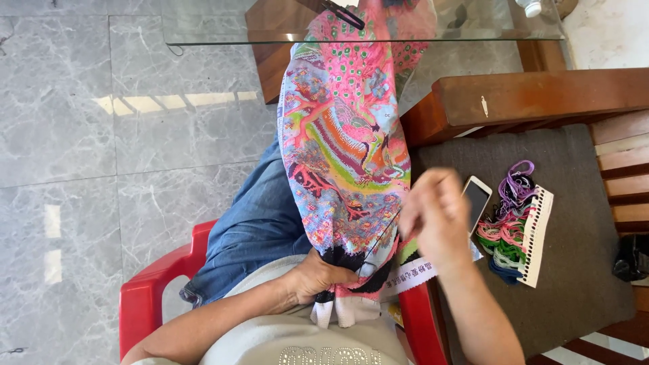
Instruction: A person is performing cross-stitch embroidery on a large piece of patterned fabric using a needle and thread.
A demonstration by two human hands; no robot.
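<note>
Head view: my left hand gripped the multicoloured embroidery cloth; my right hand, beside it, pinched a dark thread.

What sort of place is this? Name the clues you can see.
Probably a home living room: marble floor tiles, a glass-topped table and a cushioned wooden seat beside the red plastic chair.

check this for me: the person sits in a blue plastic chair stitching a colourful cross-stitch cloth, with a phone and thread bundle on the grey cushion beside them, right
Not quite: the head view shows the plastic chair is red, not blue. The rest holds: the left hand holds the colourful cross-stitch cloth, the right hand pulls thread, and a phone and thread bundle lie on the grey cushion.
</note>
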